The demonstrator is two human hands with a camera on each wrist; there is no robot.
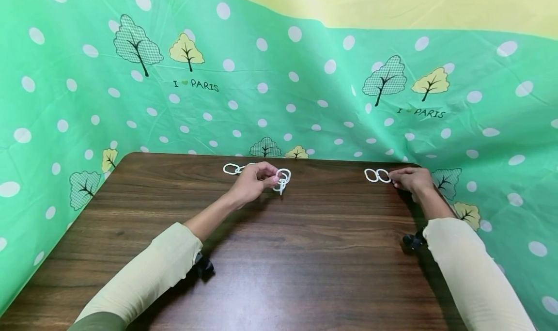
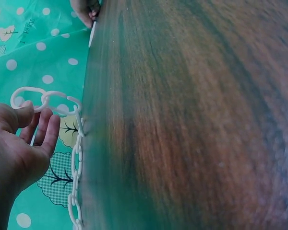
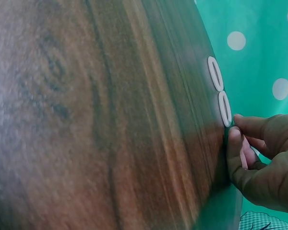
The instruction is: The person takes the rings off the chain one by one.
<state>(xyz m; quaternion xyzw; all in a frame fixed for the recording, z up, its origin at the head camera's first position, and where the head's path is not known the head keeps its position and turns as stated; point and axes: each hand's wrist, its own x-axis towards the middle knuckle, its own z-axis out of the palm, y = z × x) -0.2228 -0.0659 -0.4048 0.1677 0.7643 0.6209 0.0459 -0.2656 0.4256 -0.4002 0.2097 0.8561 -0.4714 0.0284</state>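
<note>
My left hand (image 1: 254, 183) pinches a white oval link near one end of a white link chain (image 1: 282, 177), lifting it above the table's far side. In the left wrist view, several joined links of the chain (image 2: 77, 163) hang or trail along the table edge. At the far right, two loose white links (image 1: 377, 175) lie flat side by side near the edge. Thumb and forefinger of my right hand (image 1: 413, 180) are at the outer end of the nearer link (image 3: 224, 109); whether they pinch it, I cannot tell.
The brown wooden table (image 1: 305, 253) has its far edge against a green dotted cloth (image 1: 279, 88). More of the chain (image 1: 232, 168) lies behind my left hand. Dark clips or mounts (image 1: 204, 267) sit under both wrists.
</note>
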